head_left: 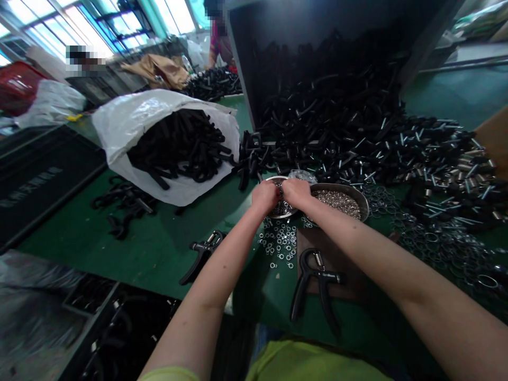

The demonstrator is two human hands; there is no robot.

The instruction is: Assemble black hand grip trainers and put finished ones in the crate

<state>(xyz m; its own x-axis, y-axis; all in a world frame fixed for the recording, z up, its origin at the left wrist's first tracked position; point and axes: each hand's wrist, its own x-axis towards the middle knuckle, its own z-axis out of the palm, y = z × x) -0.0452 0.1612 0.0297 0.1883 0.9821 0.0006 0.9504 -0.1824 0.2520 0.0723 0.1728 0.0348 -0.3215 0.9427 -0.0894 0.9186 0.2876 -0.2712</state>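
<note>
My left hand [265, 197] and my right hand [296, 192] meet over a round metal bowl [283, 215] of small shiny parts. Both have their fingers curled and close together; what is between the fingertips is too small to make out. Right of the bowl, partly behind my right forearm, stands a wider metal bowl [365, 205] full of tiny metal pieces. Small metal eyelet rings [281, 246] lie scattered in front. Nearer to me, a black hand grip strengthener [300, 296] with a spring rests partly on a brown board [307, 239]. Another grip strengthener [194, 267] lies beside my left forearm.
A white sack [130, 119] of black handles lies open at left. Behind my hands, a large dark bin [242, 69] spills black parts. Metal rings [431, 238] and bolts [448, 209] cover the right side. The green table's [159, 259] front edge is near me. People sit farther back.
</note>
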